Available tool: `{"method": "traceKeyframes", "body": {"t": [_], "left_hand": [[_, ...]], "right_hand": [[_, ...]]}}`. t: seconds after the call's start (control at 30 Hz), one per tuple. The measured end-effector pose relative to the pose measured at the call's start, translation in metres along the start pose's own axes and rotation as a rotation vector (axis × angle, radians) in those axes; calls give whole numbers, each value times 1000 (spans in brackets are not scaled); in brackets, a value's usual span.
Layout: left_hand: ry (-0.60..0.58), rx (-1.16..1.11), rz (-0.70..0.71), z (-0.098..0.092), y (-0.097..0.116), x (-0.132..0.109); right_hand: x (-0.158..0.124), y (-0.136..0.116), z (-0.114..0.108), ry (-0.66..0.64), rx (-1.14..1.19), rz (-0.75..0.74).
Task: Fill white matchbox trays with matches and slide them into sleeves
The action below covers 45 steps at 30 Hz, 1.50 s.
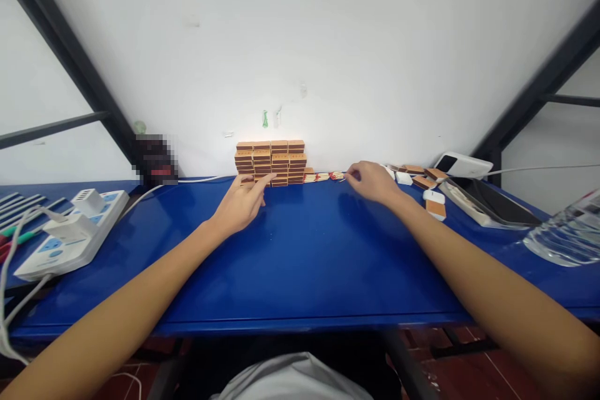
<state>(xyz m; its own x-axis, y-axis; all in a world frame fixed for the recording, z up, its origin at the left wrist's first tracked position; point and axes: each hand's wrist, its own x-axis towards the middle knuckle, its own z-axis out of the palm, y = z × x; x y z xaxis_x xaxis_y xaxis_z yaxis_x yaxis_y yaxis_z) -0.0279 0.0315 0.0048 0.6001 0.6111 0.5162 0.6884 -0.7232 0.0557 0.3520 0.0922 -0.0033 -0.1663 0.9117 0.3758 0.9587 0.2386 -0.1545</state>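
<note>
Several rows of brown matchboxes point(288, 162) are stacked against the wall at the back of the blue table. My left hand point(241, 203) is at the front lower left of this stack, fingers spread and the index finger pointing toward the boxes; it holds nothing I can see. To the right of the stack lies a row of loose matches point(323, 177) with red heads. At the right end of that row, my right hand point(372, 181) has thumb and fingers pinched together on matches; how many is too small to tell.
More matchboxes point(424, 182) and white trays point(404, 179) lie loosely at the right. Beyond them are a white power bank point(464, 165), a black phone-like slab point(492, 200) and a clear bottle point(569, 231). A power strip point(75, 234) with cables stands at the left.
</note>
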Motion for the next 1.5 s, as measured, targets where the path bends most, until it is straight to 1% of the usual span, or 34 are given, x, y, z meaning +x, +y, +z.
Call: {"method": "traceKeyframes", "body": {"t": [0.1, 0.17, 0.33, 0.43, 0.57, 0.7, 0.77, 0.87, 0.97, 1.03, 1.07, 1.1, 1.17, 1.23, 1.27, 1.33, 1.4, 1.47, 1.5], "left_hand": [[1, -105, -74, -3, 3, -1], [1, -117, -92, -4, 6, 0], [-91, -67, -6, 0, 4, 0], [-53, -69, 16, 2, 2, -1], [3, -106, 0, -2, 10, -3], [9, -73, 19, -4, 17, -3], [-13, -36, 28, -3, 17, -2], [-37, -11, 36, -1, 16, -1], [-37, -10, 41, -1, 16, 0], [-35, -27, 53, 0, 15, -1], [-33, -39, 59, 1, 15, -1], [-31, -50, 62, 1, 15, -1], [-32, -63, 57, 3, 15, -2], [-50, -75, 53, 4, 16, -3], [-64, -89, 55, 4, 16, -3], [-87, -135, 61, 5, 20, -4], [-102, -189, 57, 5, 24, -4], [-121, -233, 55, 5, 30, -4], [-131, -249, 59, 4, 32, -3]], "right_hand": [[6, 24, 4, -20, -82, 88], [10, 38, 5, -18, -112, 119], [15, 77, -1, 92, -187, 245], [16, 96, -3, 90, -169, 326], [17, 109, 6, 60, -171, 361], [17, 108, 17, 85, -190, 358], [17, 104, 19, 84, -178, 372], [16, 91, 12, 103, -149, 371], [13, 63, -1, 151, -51, 315], [9, 37, -9, 129, 97, 213], [5, 22, -13, 78, 196, 124], [0, 6, -15, -3, 304, 10], [-11, -24, -19, -210, 506, -224], [-22, -51, -22, -389, 625, -373], [-28, -61, -23, -444, 651, -410], [-36, -75, -24, -504, 663, -452], [-38, -79, -23, -517, 662, -483], [-33, -73, -17, -499, 668, -490], [-29, -65, -13, -458, 664, -470]]}}
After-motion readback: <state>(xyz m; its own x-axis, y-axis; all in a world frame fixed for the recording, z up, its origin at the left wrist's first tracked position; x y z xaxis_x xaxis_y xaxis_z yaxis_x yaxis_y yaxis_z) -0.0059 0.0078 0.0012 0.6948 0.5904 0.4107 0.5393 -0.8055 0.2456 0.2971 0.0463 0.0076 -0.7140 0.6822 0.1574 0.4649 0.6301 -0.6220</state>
